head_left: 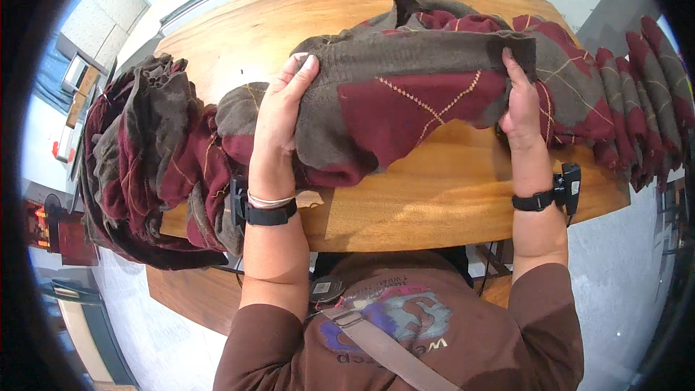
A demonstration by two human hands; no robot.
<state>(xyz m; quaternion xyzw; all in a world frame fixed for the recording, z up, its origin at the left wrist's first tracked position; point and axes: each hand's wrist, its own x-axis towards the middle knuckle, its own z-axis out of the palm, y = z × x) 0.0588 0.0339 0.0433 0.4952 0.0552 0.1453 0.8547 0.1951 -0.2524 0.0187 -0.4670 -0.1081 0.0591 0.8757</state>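
Note:
A knitted argyle garment (427, 105), maroon and grey-brown with thin yellow crossing lines, is stretched sideways above the wooden table. My left hand (287, 98) grips the left end of its grey ribbed band, thumb on top and fingers mostly hidden behind the cloth. At the band's right end my right hand (523, 101) pinches the edge in the same way, its fingers partly beneath the knit. The lower maroon part sags toward me near my left wrist. More knitwear of the same pattern (572, 94) lies behind and to the right of my right hand.
A tall rumpled heap of matching knits (134, 152) hangs over the table's left end. Several folded pieces (651, 94) are lined up at the right end. The curved wooden table (434, 210) has its near edge close to my body. A wooden bench (190, 297) stands below left.

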